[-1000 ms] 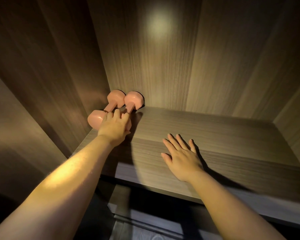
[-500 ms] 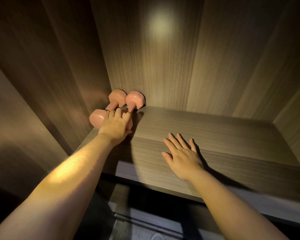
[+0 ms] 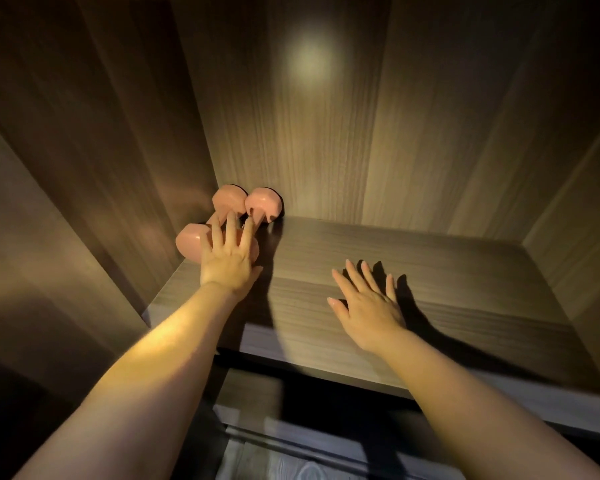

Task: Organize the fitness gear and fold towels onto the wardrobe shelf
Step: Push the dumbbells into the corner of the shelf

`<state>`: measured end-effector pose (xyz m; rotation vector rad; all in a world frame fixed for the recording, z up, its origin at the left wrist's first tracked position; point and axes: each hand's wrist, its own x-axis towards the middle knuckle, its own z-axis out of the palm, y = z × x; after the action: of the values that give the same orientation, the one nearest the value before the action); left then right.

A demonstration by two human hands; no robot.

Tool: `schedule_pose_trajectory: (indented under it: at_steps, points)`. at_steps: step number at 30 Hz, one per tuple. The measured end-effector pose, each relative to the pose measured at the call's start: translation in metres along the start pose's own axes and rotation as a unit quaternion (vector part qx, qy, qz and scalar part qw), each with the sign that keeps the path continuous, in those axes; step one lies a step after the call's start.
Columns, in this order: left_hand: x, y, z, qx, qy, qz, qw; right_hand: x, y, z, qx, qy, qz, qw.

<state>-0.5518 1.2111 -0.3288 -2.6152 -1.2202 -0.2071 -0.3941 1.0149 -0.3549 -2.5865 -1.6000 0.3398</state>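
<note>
Two pink dumbbells lie side by side in the back left corner of the wooden wardrobe shelf [image 3: 430, 271]. The left dumbbell [image 3: 191, 239] lies against the side wall, the right dumbbell [image 3: 265, 206] beside it. My left hand [image 3: 227, 258] lies over their near ends with straight, spread fingers reaching onto the handles; it hides the right dumbbell's near head. My right hand [image 3: 366, 306] rests flat on the shelf's middle, fingers straight, holding nothing. No towels are in view.
The wardrobe's left wall [image 3: 101, 150], back panel [image 3: 361, 133] and right wall [image 3: 586, 202] enclose the shelf. Bare shelf surface stretches right of my right hand. The shelf's front edge [image 3: 326, 362] runs below my wrists, with a dark lower section beneath.
My left hand's fingers have straightened and spread further over the dumbbell handles. My right hand has stayed flat on the shelf. The dumbbells have barely shifted.
</note>
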Motion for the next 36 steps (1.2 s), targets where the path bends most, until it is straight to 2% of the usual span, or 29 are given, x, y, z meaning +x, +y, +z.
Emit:
schedule_pose_trajectory:
  at_steps: [7, 15, 20, 25, 29, 33, 36]
  points:
    - [-0.064, 0.043, -0.030, -0.099, -0.039, 0.030, 0.994, -0.059, 0.017, -0.020, -0.008, -0.042, 0.051, 0.998]
    - [-0.151, 0.082, -0.060, -0.161, -0.068, 0.071, 0.982, -0.152, 0.026, -0.024, 0.012, 0.000, 0.087, 0.996]
    - [-0.188, 0.112, -0.059, -0.164, -0.102, 0.123, 0.973, -0.185, 0.040, -0.011, 0.018, -0.031, 0.101, 0.994]
    - [-0.187, 0.134, -0.037, -0.148, -0.150, 0.146, 0.966, -0.174, 0.060, 0.008, 0.013, -0.044, 0.112, 0.993]
    - [-0.190, 0.135, -0.022, -0.114, -0.143, 0.163, 0.970, -0.173, 0.065, 0.020, -0.020, -0.044, 0.105, 0.993]
    - [-0.177, 0.129, -0.052, -0.110, -0.244, 0.164, 0.949, -0.173, 0.065, -0.010, 0.005, -0.124, 0.108, 0.986]
    - [-0.159, 0.124, -0.095, -0.131, -0.290, 0.146, 0.937, -0.181, 0.059, -0.051, 0.001, -0.142, 0.117, 0.983]
